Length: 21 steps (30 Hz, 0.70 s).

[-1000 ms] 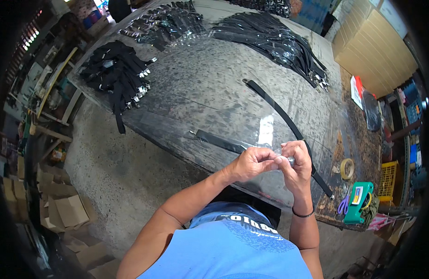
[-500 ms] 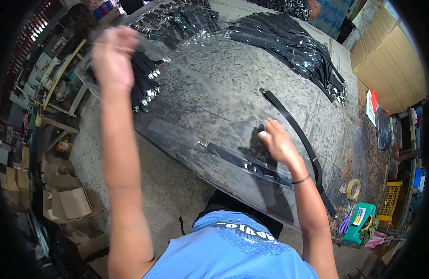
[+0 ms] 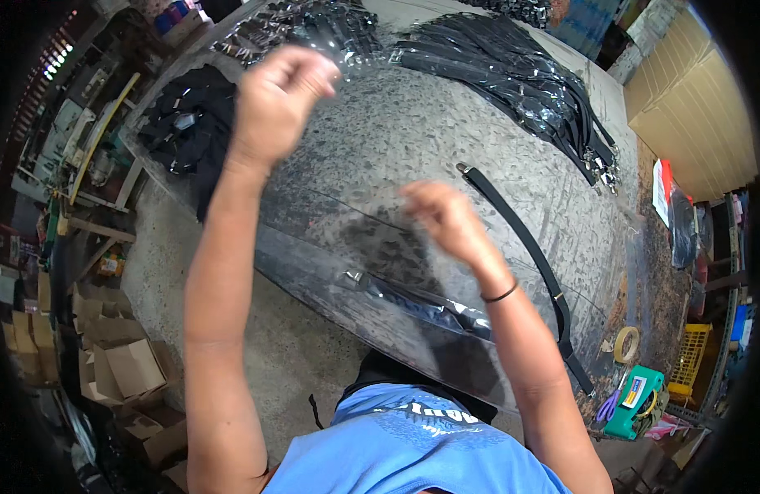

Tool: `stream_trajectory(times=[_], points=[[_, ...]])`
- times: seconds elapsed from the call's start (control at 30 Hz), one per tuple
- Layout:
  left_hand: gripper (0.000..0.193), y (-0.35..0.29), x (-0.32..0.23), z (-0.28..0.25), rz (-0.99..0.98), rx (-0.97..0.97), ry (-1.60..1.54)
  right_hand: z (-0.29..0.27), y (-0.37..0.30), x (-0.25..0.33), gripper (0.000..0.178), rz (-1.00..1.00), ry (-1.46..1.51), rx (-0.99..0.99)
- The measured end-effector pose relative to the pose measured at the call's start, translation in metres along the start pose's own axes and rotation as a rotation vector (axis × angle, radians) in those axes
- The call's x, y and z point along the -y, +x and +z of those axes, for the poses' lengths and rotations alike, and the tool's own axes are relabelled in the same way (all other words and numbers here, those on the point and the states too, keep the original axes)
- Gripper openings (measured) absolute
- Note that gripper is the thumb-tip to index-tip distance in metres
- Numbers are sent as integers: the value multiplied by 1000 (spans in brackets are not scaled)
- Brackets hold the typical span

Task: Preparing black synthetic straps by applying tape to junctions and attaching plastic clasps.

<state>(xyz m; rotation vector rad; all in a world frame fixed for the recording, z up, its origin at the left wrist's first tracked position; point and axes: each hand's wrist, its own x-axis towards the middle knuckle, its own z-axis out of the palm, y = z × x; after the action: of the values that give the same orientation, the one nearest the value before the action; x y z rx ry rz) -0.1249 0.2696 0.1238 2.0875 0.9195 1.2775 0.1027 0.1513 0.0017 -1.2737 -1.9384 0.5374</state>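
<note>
My left hand (image 3: 274,105) is raised over the table's far left part, fingers curled and thumb pressed in. A faint, see-through blur beside its fingertips is too unclear to name. My right hand (image 3: 446,221) hovers over the middle of the table, its bent fingers smeared by motion. Below it, along the near edge, lies a clear plastic sleeve with a black strap (image 3: 413,303) inside and a metal clip at its left end. To the right of that hand stretches a loose black elastic strap (image 3: 520,235) with metal clips, like a suspender.
Packed black straps (image 3: 503,78) are heaped at the back, with more straps (image 3: 314,29) farther left. A black heap (image 3: 186,123) sits at the left edge. On the right are a tape roll (image 3: 627,344), green tape dispenser (image 3: 635,402) and purple scissors (image 3: 608,405). Cardboard boxes (image 3: 129,362) stand on the floor.
My left hand has swung right, and the clear plastic strip that trailed from it no longer shows plainly. My right hand has moved left and slightly farther from me.
</note>
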Motion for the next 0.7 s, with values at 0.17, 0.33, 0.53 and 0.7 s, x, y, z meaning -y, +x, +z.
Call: stream_trajectory(times=[0.17,0.33,0.53,0.7], points=[[10,-36,26,52,-204,124,-256,-59,-19,-101,23,546,-275,-245],[11,-17,43,9,-74,-89,-134,-46,-37,-122,44,494,-442,-17],[17,42,32,-74,-84,-465,-219,-56,-40,-130,46,393,-552,-50],[17,49,32,-69,-67,-423,-311,-55,-25,-140,35,452,-438,-4]])
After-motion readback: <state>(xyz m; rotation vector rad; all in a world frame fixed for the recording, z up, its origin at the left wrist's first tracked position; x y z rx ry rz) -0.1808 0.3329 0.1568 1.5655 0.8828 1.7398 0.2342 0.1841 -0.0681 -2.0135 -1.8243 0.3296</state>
